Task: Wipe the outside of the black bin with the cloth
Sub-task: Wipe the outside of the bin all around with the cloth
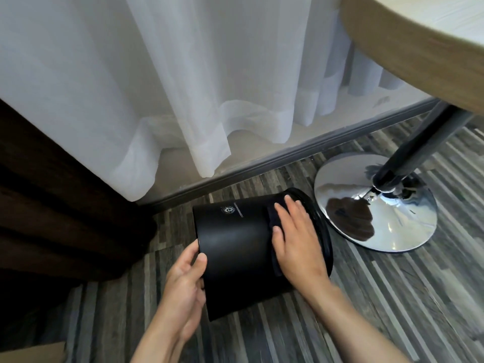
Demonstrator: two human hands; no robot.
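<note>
One black bin (235, 247) on its side, left hand (183, 281) gripping its base, right hand (296, 239) flat on one dark cloth (272, 218)

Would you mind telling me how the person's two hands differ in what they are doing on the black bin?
The left hand grips the base edge of the black bin, thumb on the side wall and fingers around the bottom; the right hand lies flat, fingers spread, near the rim end. The right hand presses a dark cloth against the wall; the left hand touches the bin bare. Both hands rest on the tilted bin.
</note>
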